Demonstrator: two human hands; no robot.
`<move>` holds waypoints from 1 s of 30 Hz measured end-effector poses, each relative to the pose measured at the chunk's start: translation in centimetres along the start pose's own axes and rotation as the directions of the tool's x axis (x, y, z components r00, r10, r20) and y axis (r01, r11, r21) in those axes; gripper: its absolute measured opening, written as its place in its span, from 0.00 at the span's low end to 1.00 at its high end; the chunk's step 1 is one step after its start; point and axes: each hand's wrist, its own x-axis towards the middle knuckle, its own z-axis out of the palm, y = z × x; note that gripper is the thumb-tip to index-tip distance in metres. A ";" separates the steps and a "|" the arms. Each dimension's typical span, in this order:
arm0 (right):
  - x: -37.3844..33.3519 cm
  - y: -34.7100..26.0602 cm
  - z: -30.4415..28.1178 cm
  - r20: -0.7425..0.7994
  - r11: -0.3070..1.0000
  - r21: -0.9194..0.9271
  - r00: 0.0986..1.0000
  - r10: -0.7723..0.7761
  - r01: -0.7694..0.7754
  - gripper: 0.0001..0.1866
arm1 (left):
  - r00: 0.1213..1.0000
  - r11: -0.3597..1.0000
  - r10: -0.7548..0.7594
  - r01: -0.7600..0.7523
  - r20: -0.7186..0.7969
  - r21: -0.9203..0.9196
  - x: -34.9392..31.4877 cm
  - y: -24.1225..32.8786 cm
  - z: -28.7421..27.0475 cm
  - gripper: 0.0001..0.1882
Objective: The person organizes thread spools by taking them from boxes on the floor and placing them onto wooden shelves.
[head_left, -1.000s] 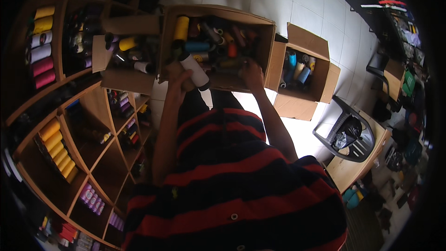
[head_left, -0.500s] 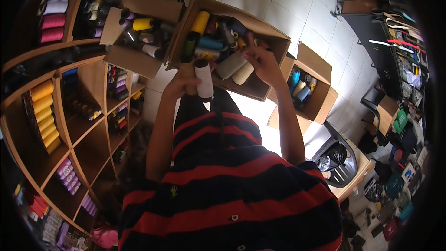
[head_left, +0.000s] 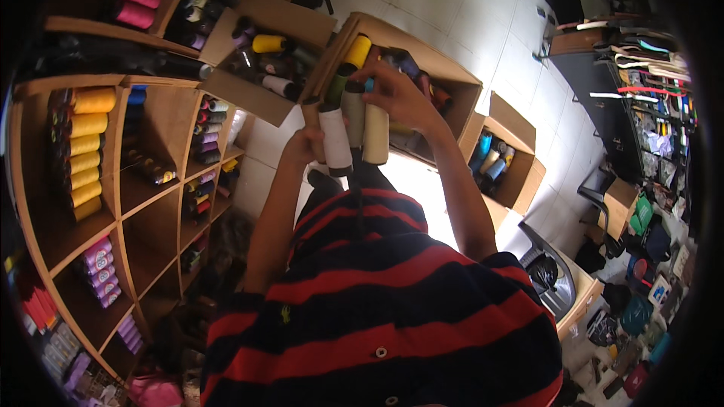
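My left hand (head_left: 304,147) is closed around a brown thread spool (head_left: 311,114) and a white thread spool (head_left: 335,139), held side by side in front of my waist. Just right of them, a grey-green thread spool (head_left: 354,117) stands upright, with the bent fingers of my right hand (head_left: 400,98) at its dark top. A cream thread spool (head_left: 375,136) is beside it; my right hand covers its upper end. Behind the hands is an open cardboard box (head_left: 430,47) of mixed spools, including a yellow spool (head_left: 357,51) and a partly hidden green one.
Left of the box is another open carton (head_left: 249,96) with spools. A smaller carton (head_left: 524,181) of spools sits to the right. Wooden shelves (head_left: 113,173) with thread line my left side. A chair (head_left: 554,294) stands at the right, and a cluttered rack (head_left: 603,90) beyond it.
My right hand has moved left and toward my left hand. The grey-green and cream spools went from lying in the box to upright beside the white one. The view has shifted slightly.
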 end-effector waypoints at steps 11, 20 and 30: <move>-0.3 -5.6 10.4 -0.213 0.899 0.433 0.977 0.035 0.062 0.18 | 0.967 0.954 0.250 -0.240 0.037 -0.182 -11.1 -0.3 -0.2 0.32; 0.8 -7.7 16.6 -0.440 0.996 -0.013 0.895 -0.080 0.083 0.29 | 0.902 0.889 0.432 -0.426 -0.004 -0.169 -15.4 1.1 1.5 0.33; 2.2 -10.9 20.5 -0.011 0.809 0.503 0.934 0.358 -0.304 0.21 | 0.803 0.807 0.581 -0.590 -0.137 -0.037 -19.1 2.1 0.2 0.33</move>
